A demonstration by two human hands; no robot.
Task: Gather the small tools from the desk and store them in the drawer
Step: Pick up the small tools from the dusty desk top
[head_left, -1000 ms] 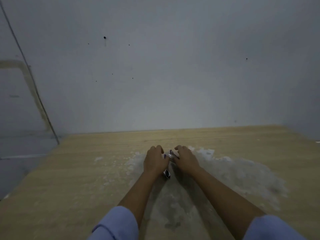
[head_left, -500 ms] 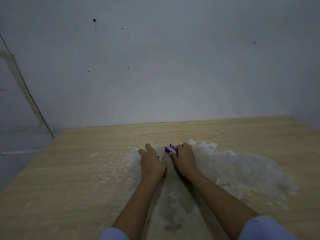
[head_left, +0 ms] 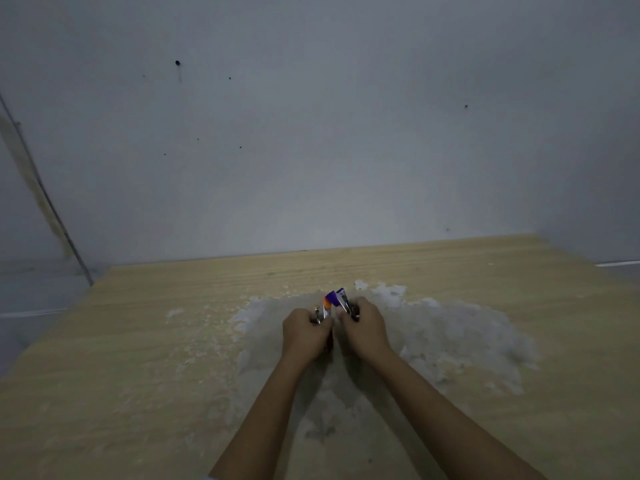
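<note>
Two bare forearms reach forward from the bottom edge across a pale wooden desk [head_left: 138, 358] toward its middle. The landmark is a large whitish, worn patch [head_left: 450, 341] on the desk surface; both hands sit at its near-left part, close together and almost touching.

The left hand [head_left: 304, 336] is curled into a loose fist, fingers together and closed on a small shiny metal tool [head_left: 317, 315] whose tip pokes out above the knuckles. The right hand [head_left: 367, 329] is likewise closed, fingers wrapped on a small dark-handled metal tool [head_left: 353, 311] at the thumb side. Between the two hands, rising just past the fingers toward the far side of the patch, stand small purple, orange and white pieces [head_left: 334, 299]; they seem to be held in the same grips, but which hand has which piece cannot be told.

Beyond the patch the bare wood runs to a plain grey-white wall [head_left: 311, 150] with a few dark specks.

As a judgement: the gathering looks nearly complete, since no other loose tool shows on the desk. No drawer is in view, so carrying the tools there and storing them remains to be done.
</note>
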